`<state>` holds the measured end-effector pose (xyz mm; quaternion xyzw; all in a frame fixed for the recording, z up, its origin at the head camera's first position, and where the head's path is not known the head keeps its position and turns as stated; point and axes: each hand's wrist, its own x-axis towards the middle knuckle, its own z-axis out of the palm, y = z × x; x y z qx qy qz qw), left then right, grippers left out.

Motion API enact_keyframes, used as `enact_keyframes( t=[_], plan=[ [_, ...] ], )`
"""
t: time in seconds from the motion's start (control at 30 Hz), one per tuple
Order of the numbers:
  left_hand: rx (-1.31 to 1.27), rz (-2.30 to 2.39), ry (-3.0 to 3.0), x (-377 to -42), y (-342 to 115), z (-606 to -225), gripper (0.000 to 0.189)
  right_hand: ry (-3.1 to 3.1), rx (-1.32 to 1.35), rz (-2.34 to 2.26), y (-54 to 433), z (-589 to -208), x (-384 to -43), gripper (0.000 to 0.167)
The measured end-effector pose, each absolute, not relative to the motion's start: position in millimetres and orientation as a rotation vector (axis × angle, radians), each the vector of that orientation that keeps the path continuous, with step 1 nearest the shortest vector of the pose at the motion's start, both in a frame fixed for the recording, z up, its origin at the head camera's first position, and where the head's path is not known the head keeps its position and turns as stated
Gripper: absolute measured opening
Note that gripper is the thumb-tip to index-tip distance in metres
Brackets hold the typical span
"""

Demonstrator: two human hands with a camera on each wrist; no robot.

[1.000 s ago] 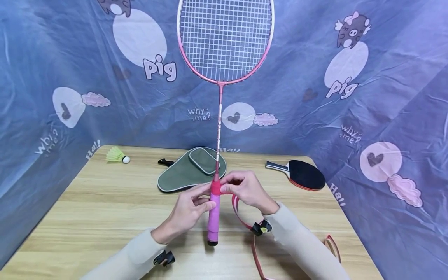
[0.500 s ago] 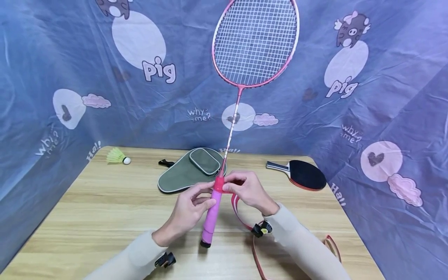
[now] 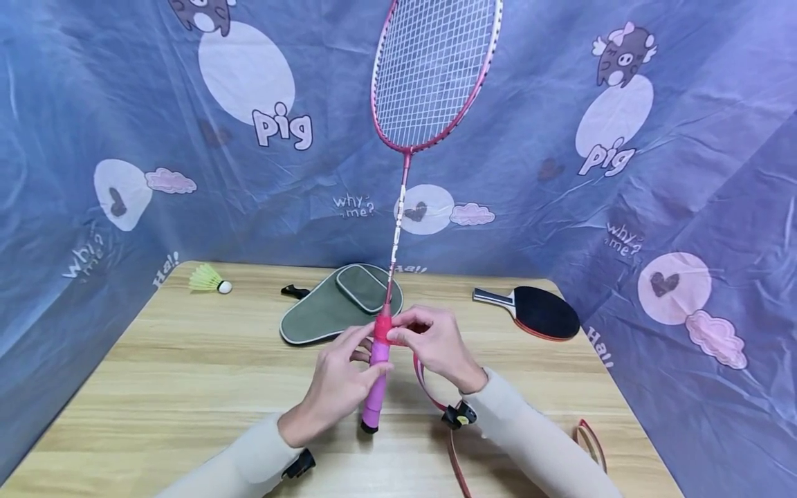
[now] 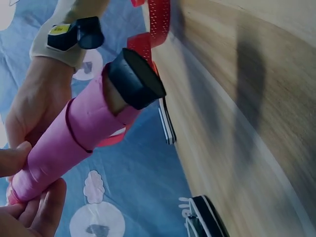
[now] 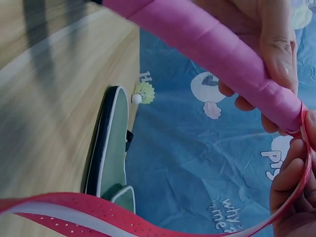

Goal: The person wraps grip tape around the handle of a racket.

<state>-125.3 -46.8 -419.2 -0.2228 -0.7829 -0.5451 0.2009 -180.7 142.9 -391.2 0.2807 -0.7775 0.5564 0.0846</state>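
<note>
A badminton racket (image 3: 397, 235) stands nearly upright over the table, its head up and leaning slightly right. Its handle (image 4: 66, 133) is wrapped in pink-purple grip, with a black cap (image 4: 136, 79) at the butt. My left hand (image 3: 336, 380) grips the handle between thumb and fingers. Red grip tape (image 3: 382, 328) circles the handle's top end. There my right hand (image 3: 436, 346) pinches the tape between thumb and fingers. From that pinch the loose perforated strip (image 5: 74, 207), pale on one face, hangs in a loop down to the table.
A green zipped paddle case (image 3: 324, 311) lies behind my hands. The yellow shuttlecock (image 3: 208, 278) is at the back left, and a black table tennis paddle (image 3: 546, 312) at the back right. A curl of tape (image 3: 590, 443) shows beyond my right sleeve. Patterned blue cloth (image 3: 299, 228) surrounds the table.
The racket tips right, then partly back left, and its face turns so the head looks narrower. My left thumb now sits lower on the handle. The right hand shifts slightly left, still pinching the tape.
</note>
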Motion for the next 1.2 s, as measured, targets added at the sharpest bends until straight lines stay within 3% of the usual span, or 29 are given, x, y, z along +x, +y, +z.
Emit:
enact_keyframes(
  t=[0.3,0.73,1.2],
  plan=[
    [-0.546,-1.682,-2.203,-127,-53,-416,0.062,-2.492,0.99,1.537,152,-380,-183,0.021],
    [-0.564,-1.982,-2.183,-126,-57,-421,0.062,-2.494,1.035,1.607,154,-376,-187,0.01],
    [-0.625,-2.109,-2.084,-128,-59,-420,0.049,-2.478,1.05,1.793,156,-381,-192,0.02]
  ],
)
